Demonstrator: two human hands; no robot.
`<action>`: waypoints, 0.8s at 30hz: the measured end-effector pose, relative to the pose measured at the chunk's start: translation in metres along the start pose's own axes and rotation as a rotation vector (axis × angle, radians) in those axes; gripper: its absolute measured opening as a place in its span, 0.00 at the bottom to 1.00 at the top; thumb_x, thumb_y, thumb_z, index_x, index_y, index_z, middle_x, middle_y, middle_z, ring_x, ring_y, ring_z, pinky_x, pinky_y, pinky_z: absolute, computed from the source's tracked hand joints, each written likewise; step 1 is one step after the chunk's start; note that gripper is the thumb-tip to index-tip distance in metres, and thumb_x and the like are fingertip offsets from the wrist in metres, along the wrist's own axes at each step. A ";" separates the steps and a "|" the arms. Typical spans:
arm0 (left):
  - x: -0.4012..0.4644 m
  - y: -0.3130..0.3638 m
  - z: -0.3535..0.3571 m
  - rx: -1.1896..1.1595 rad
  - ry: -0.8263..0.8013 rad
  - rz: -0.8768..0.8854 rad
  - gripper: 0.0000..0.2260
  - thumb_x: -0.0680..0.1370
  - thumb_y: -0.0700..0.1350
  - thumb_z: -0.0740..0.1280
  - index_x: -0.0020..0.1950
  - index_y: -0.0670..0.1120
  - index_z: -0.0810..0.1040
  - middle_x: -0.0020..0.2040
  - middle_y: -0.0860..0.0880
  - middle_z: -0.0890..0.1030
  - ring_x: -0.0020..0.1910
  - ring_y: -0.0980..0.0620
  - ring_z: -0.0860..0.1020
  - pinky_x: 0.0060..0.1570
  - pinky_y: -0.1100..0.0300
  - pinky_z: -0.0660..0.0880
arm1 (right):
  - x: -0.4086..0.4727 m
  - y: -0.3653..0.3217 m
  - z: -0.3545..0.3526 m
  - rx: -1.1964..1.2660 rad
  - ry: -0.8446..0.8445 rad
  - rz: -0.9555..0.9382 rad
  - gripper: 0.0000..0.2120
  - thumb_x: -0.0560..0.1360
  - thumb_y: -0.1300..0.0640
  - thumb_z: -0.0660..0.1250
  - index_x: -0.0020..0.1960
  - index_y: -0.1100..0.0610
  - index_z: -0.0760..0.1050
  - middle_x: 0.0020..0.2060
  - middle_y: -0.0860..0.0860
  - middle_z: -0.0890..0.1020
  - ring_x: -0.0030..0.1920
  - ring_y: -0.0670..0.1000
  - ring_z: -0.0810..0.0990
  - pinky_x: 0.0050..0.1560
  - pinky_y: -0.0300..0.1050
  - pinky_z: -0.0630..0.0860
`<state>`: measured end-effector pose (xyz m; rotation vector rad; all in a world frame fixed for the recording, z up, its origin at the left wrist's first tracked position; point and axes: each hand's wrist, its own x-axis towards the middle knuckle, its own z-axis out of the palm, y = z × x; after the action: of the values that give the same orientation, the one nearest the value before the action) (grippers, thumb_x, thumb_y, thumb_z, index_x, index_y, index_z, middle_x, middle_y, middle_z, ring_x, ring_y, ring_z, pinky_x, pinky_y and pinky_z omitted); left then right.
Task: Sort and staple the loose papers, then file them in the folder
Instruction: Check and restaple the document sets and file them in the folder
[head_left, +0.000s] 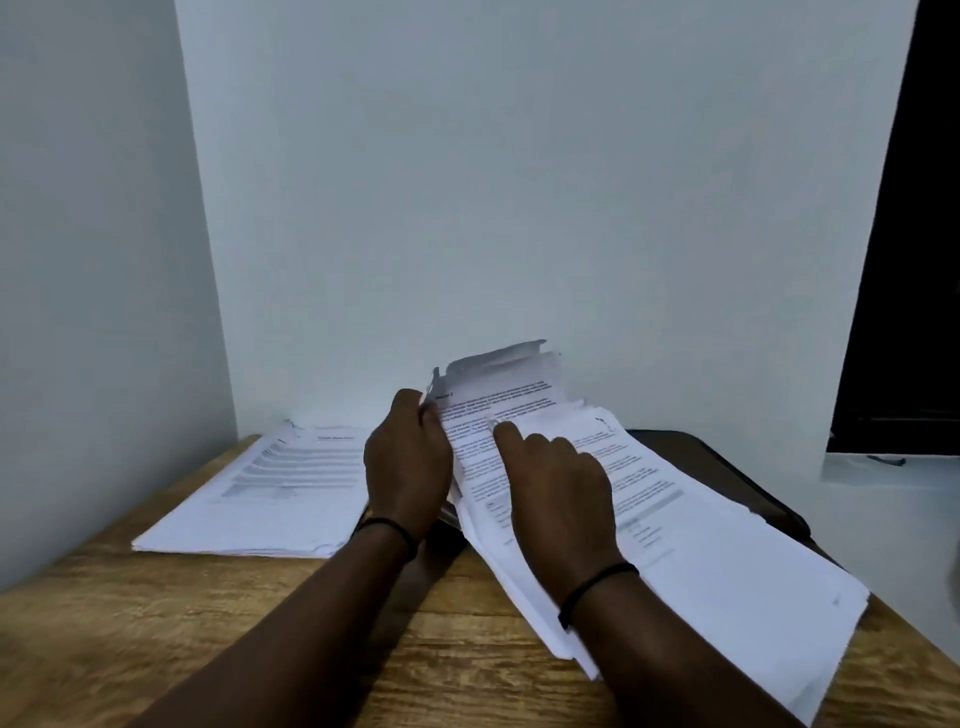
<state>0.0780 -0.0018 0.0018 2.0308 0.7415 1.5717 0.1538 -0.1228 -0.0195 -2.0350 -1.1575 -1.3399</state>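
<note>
Take the wooden table (218, 639) as the landmark. On its far-left part lies a flat stack of printed papers (260, 499), squared fairly neatly, its long axis running from the near-left edge of the table toward the far wall. No hand touches it.

Just right of that stack, over the middle of the table, is the left hand (408, 457). Its fingers are curled round the left edge of a lifted bundle of sheets (498, 389), with the thumb pressed against the paper; the bundle stands up from the table, tilted back toward the wall, its upper edges fanned and blurred.

Further right again, the right hand (558, 478) rests on the loose pile (701, 545), which covers the right part of the table and overhangs its near-right edge. The index finger is stretched out, its tip touching the sheets at the foot of the lifted bundle; the other fingers look loosely bent, and they grip nothing that I can see. The pile's long axis runs from the far middle of the table down toward the near-right corner.

At the far-right of the table, partly under the pile, lies a dark flat thing (727, 467), perhaps the folder; I cannot be sure. No stapler shows.

The step seems to be sorting. The lifted bundle lies ahead of both hands, and the sorted stack is to its left, so the left hand is nearer for carrying sheets across.
</note>
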 end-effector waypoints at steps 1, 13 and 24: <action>0.005 0.005 -0.007 -0.016 0.026 -0.001 0.08 0.82 0.42 0.59 0.43 0.46 0.67 0.34 0.52 0.73 0.35 0.48 0.72 0.31 0.56 0.61 | 0.000 0.002 0.001 -0.001 0.003 0.012 0.22 0.61 0.65 0.79 0.52 0.55 0.80 0.29 0.51 0.77 0.28 0.55 0.77 0.27 0.46 0.69; 0.090 0.041 -0.152 -0.328 0.184 0.094 0.13 0.82 0.38 0.62 0.38 0.48 0.69 0.35 0.54 0.71 0.33 0.61 0.68 0.36 0.63 0.66 | 0.085 -0.033 -0.060 0.854 -0.010 0.575 0.36 0.70 0.43 0.76 0.72 0.51 0.64 0.68 0.52 0.74 0.68 0.53 0.72 0.66 0.55 0.72; 0.097 0.047 -0.236 -0.731 -0.035 -0.274 0.12 0.80 0.53 0.68 0.50 0.44 0.80 0.44 0.45 0.80 0.37 0.48 0.75 0.35 0.58 0.70 | 0.116 -0.063 -0.109 1.187 0.007 0.710 0.26 0.73 0.58 0.75 0.28 0.53 0.60 0.22 0.42 0.60 0.30 0.49 0.58 0.32 0.42 0.58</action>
<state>-0.1252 0.0355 0.1586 1.3548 0.3313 1.3711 0.0644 -0.1207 0.1263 -1.2796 -0.7610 -0.1641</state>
